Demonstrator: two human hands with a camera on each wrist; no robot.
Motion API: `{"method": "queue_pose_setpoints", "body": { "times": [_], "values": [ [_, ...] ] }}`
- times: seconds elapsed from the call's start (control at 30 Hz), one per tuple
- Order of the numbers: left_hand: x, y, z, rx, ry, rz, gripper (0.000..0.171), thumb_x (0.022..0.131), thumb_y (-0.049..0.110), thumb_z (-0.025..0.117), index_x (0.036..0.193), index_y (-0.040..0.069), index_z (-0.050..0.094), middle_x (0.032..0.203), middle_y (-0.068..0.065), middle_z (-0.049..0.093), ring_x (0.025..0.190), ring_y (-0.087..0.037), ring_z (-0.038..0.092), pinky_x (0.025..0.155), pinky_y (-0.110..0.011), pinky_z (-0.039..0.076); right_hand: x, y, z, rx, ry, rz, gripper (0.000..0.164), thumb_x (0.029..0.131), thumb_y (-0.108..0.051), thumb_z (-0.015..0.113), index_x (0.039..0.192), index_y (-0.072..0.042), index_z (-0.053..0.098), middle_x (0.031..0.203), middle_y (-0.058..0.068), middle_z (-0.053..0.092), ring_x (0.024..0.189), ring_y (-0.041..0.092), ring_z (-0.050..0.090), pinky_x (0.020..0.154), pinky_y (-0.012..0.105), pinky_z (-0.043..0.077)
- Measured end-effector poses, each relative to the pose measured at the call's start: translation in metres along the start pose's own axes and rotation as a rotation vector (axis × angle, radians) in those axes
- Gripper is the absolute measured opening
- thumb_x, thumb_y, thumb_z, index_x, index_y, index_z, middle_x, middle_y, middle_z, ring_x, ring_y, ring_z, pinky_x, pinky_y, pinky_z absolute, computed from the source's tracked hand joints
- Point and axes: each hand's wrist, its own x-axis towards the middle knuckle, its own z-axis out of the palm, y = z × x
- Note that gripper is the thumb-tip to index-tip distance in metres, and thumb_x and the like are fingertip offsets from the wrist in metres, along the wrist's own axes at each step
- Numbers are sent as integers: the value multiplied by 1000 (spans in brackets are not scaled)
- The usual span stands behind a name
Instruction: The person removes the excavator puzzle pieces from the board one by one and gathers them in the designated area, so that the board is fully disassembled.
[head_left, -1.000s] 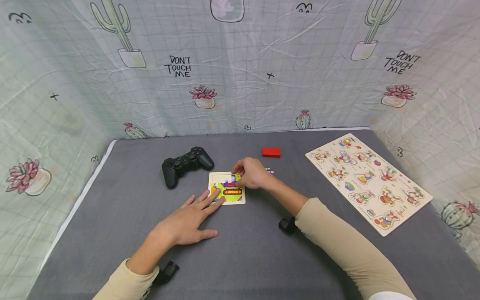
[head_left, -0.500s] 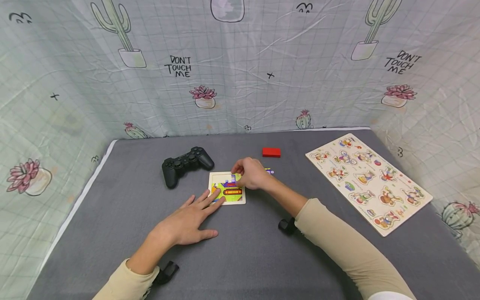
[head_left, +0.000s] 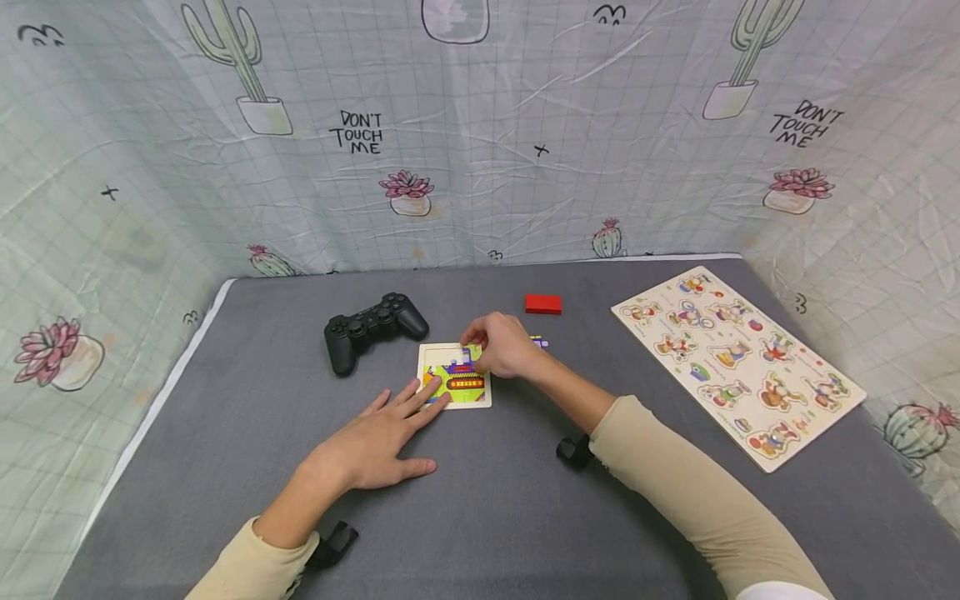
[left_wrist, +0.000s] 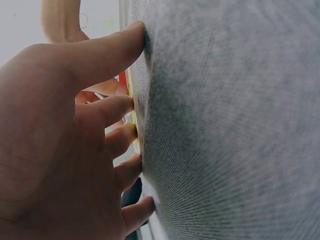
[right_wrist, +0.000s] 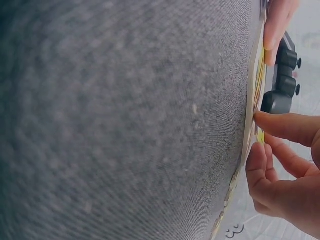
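A small square jigsaw puzzle in a pale wooden tray [head_left: 421, 363] shows a purple and orange digger on lime green; bare tray shows at its upper left. My left hand [head_left: 378, 446] lies palm down with fingers spread, its fingertips pressing the tray's lower left and the thumb on the cloth. Over the upper right corner, my right hand [head_left: 507, 346] pinches a yellow-green puzzle piece [right_wrist: 260, 136] between thumb and fingers, right at the tray. Most of that piece is hidden by the fingers. Another purple and yellow piece [head_left: 539, 342] peeks out behind the right wrist.
A black game controller [head_left: 377, 328] lies behind and left of the tray. Farther back sits a red block [head_left: 543, 304]. At the right is a large wooden puzzle board [head_left: 825, 417] with animal figures. Printed cloth hangs around the grey tabletop [head_left: 487, 517].
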Motion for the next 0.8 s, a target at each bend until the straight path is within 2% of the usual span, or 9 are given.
{"method": "queue_pose_setpoints", "body": {
  "times": [0.33,0.8],
  "values": [
    [0,1,-1,-3,-5,-2,88,96,51,71,167,24,26,177,0,10,163,-31,14,127,-66,17,0,0,1,14,1,17,32,76,-4,90,106,-11,82,99,3,75,92,18,62,82,31,54],
    [0,1,-1,-3,-4,-4,88,96,51,71,167,24,27,177,-1,10,163,-31,13,127,-66,17,4,2,1,-3,-10,10,35,73,-9,94,106,-12,82,98,1,76,91,16,62,81,29,53]
  ]
}}
